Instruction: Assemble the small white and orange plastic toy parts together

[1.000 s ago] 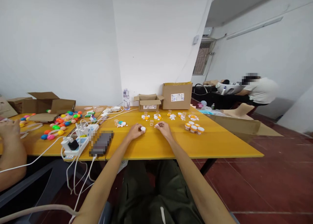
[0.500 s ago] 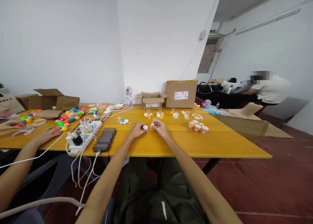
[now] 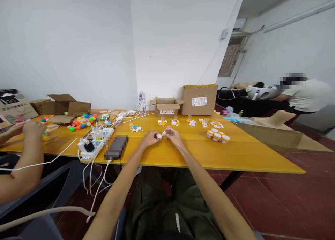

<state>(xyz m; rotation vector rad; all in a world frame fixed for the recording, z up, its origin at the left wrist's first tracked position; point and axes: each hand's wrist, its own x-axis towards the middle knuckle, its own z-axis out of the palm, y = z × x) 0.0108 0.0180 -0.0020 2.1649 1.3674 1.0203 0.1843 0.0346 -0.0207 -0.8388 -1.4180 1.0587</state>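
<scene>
My left hand (image 3: 150, 139) pinches a small round white cap (image 3: 159, 136) at the front middle of the yellow table (image 3: 188, 152). Close beside it, my right hand (image 3: 173, 136) grips a small white piece (image 3: 164, 133), whose kind is too small to make out. A narrow gap separates the two held parts. Beyond my hands lie small piles of white and orange parts (image 3: 175, 122) with clear cups among them. One pile to the left has a teal part (image 3: 135, 127). To the right stand several small jars (image 3: 217, 137) with white and orange lids, grouped together.
A small open carton (image 3: 166, 111) and a larger box (image 3: 200, 102) stand at the back, near a water bottle (image 3: 142, 103). Left are a phone (image 3: 116, 147), a power strip (image 3: 96, 145) with cables, and colourful balls (image 3: 85, 121). A co-worker's hands (image 3: 32, 128) are further left.
My view has turned slightly left, so the scene sits further right. Both my hands keep their pinches close together. The co-worker's hands have risen from the table and come together.
</scene>
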